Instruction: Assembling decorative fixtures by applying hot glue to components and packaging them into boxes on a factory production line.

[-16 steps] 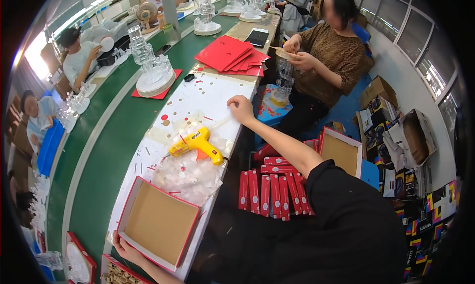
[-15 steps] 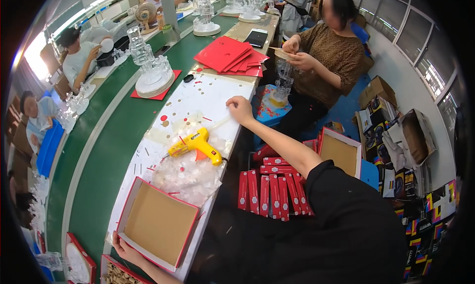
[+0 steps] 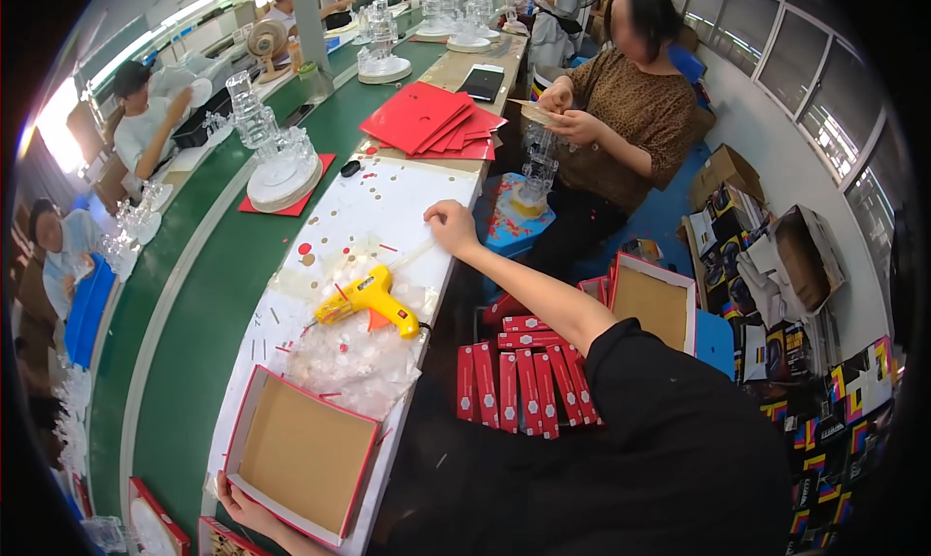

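My right hand (image 3: pixel 452 228) reaches out over the white work sheet (image 3: pixel 388 202), knuckles up and fingers curled, at the end of a thin clear stick (image 3: pixel 409 256). Whether it grips the stick is unclear. A yellow glue gun (image 3: pixel 369 300) lies just nearer, on crumpled clear plastic bags (image 3: pixel 344 360). My left hand (image 3: pixel 244 504) holds the near edge of an open shallow box (image 3: pixel 303 453) with red rims and a brown inside, at the table's front.
Flat red box pieces (image 3: pixel 427 120) are stacked beyond the sheet. A green conveyor belt (image 3: pixel 208 294) carries tiered glass stands (image 3: pixel 276 158). Red packs (image 3: pixel 519 386) stand in a row by my right arm. A seated person (image 3: pixel 621 110) works opposite; cartons (image 3: pixel 776 265) sit at right.
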`<state>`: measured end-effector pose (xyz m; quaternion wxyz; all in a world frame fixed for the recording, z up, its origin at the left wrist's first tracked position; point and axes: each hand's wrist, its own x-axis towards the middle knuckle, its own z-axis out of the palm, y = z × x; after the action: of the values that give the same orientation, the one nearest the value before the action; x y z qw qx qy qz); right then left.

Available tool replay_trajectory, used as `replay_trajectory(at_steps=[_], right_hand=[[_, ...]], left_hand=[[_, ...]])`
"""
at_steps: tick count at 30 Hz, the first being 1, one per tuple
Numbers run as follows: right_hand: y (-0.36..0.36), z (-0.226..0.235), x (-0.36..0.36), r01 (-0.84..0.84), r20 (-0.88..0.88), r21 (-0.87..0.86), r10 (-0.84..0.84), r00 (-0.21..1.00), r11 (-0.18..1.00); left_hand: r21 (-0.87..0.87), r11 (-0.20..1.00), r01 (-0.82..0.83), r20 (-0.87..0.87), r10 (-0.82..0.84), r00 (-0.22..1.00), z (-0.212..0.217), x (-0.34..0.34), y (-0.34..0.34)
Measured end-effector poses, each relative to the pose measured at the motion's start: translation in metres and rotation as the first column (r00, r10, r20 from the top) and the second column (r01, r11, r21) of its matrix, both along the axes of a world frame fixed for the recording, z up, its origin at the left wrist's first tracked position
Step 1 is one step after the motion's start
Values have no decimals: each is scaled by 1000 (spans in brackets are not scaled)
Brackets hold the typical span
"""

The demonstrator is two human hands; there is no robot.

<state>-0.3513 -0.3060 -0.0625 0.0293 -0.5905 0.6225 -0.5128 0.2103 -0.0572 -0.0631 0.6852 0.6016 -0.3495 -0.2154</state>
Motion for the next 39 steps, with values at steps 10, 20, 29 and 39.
replay_trajectory(at_steps=[10, 20, 29, 39], right_hand=[[0, 4, 2, 0, 46, -51, 2, 999, 999], [4, 8, 1, -10, 56, -1, 10, 998, 1000], [3, 4, -1, 19, 3, -18, -19, 1000, 1000], [2, 2, -3, 6, 3, -41, -6, 1000, 999]], left_hand=[[72, 996, -44, 68, 40, 997, -6, 10, -3], [93, 993, -77, 127, 65, 990, -2, 6, -1], [63, 996, -69, 163, 58, 985, 0, 0, -1], [67, 997, -39, 115, 31, 993, 2, -1, -2]])
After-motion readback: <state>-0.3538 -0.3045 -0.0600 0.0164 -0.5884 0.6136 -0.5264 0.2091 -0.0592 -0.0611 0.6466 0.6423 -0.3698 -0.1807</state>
